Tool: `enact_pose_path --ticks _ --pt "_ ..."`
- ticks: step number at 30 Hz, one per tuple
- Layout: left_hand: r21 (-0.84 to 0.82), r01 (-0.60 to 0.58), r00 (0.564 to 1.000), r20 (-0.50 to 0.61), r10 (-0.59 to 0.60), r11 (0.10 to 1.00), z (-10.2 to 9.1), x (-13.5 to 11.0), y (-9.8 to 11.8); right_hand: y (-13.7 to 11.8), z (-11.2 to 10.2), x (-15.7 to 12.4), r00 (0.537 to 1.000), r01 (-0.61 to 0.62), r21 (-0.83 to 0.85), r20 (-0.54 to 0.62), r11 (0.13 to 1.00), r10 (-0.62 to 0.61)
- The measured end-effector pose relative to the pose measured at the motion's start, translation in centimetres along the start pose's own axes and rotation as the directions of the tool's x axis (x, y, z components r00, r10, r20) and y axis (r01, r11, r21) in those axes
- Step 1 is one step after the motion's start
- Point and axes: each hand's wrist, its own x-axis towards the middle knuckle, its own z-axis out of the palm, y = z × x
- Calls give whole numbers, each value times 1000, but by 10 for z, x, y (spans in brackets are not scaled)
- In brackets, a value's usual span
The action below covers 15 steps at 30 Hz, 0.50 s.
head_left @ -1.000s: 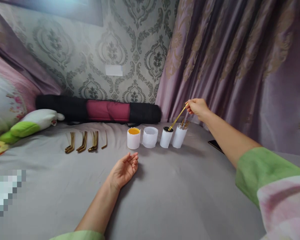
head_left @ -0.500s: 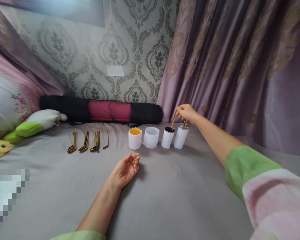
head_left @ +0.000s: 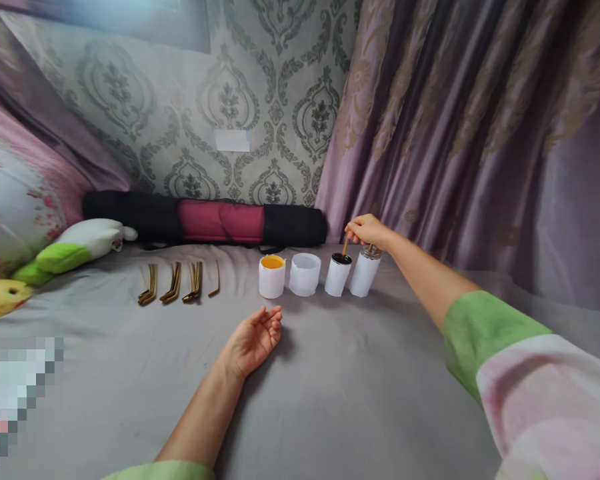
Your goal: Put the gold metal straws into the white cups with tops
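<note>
Four white cups stand in a row on the grey sheet (head_left: 360, 400). The leftmost cup (head_left: 271, 277) has a yellow inside, beside it is a plain white cup (head_left: 305, 274), then a cup with a black top (head_left: 338, 275), then the rightmost cup (head_left: 364, 272) with gold straws in it. My right hand (head_left: 367, 231) hovers just above the two right cups, fingers pinched on a gold straw (head_left: 345, 247) that goes down into the black-topped cup. My left hand (head_left: 253, 340) rests palm up on the sheet in front of the cups, fingers loosely curled, holding nothing.
Several bent gold straws (head_left: 177, 284) lie in groups left of the cups. A black and maroon rolled bag (head_left: 205, 221) lies along the wall. A green and white plush toy (head_left: 75, 245) and pillows are at the left. Purple curtains (head_left: 470, 133) hang at the right.
My right hand has come down from a raised position, lowering the gold straw most of the way into the black-topped cup. The left hand has stayed put.
</note>
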Motion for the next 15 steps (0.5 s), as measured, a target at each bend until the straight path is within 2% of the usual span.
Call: enact_pose_path --ticks 15 --pt "2 -4 1000 -6 4 1000 -1 3 0 -1 14 -4 994 -60 -25 90 998 62"
